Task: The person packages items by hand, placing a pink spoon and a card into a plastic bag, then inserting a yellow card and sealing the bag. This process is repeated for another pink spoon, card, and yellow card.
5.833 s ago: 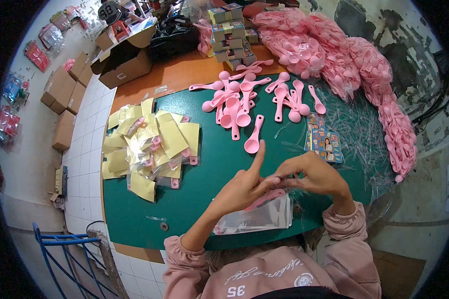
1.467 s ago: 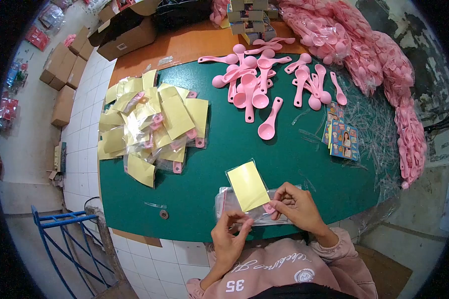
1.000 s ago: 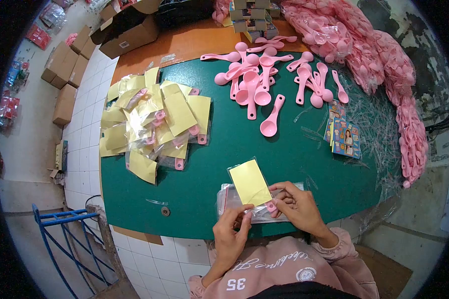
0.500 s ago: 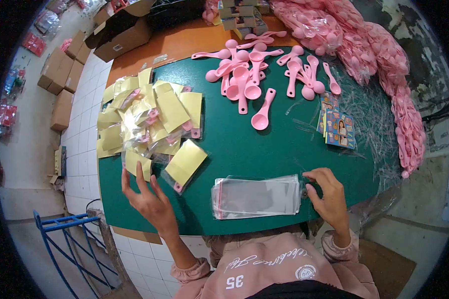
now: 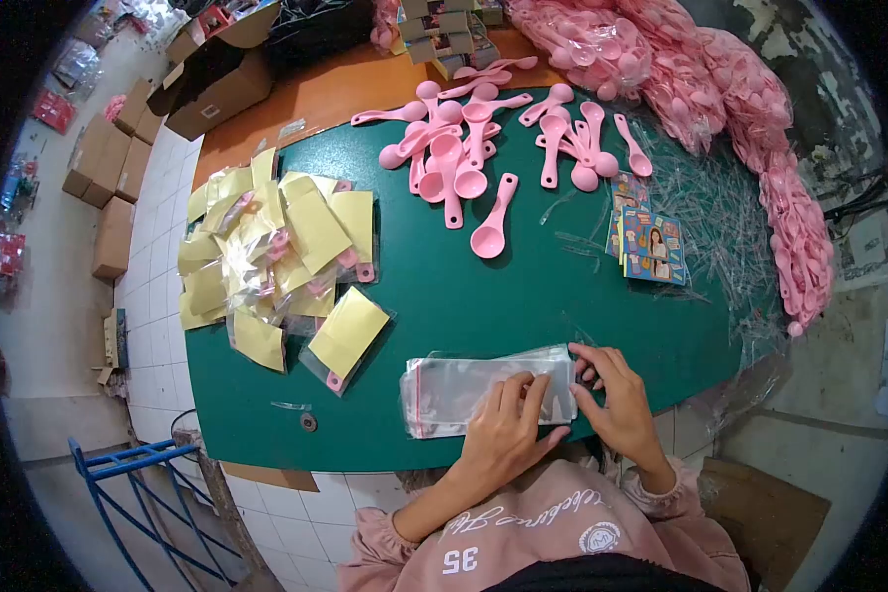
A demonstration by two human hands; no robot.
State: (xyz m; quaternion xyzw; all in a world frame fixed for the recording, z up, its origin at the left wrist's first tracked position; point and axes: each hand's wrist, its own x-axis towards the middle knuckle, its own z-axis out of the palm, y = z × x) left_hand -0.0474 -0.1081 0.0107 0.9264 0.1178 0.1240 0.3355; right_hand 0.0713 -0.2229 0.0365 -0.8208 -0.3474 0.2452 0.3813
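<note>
Both our hands at the clear bags, lower middle of the frame

Our left hand [image 5: 508, 424] lies on the clear bags [image 5: 454, 390], fingers slightly parted; our right hand [image 5: 612, 400] curls at their right end, its grip unclear. Pink spoons [image 5: 446, 153] lie at upper middle.

Table mat [image 5: 419, 296]: green, smooth, semi-gloss. Tabletop [image 5: 316, 102] beyond it: orange-brown, smooth, low sheen. Measuring spoons [image 5: 488, 237]: pink plastic, smooth, soft gloss. Stacked sleeves [image 5: 454, 390]: clear plastic film, glossy. Yellow cards [image 5: 349, 331]: paper-like, under shiny clear film. Printed cards [image 5: 654, 247]: glossy. Open box [image 5: 222, 99]: brown cardboard, matt. Sweatshirt [image 5: 523, 538]: pink cloth, matt. Wall [image 5: 760, 30]: rough, peeling paint. Rack frame [image 5: 133, 460]: blue, painted-metal look.
</note>
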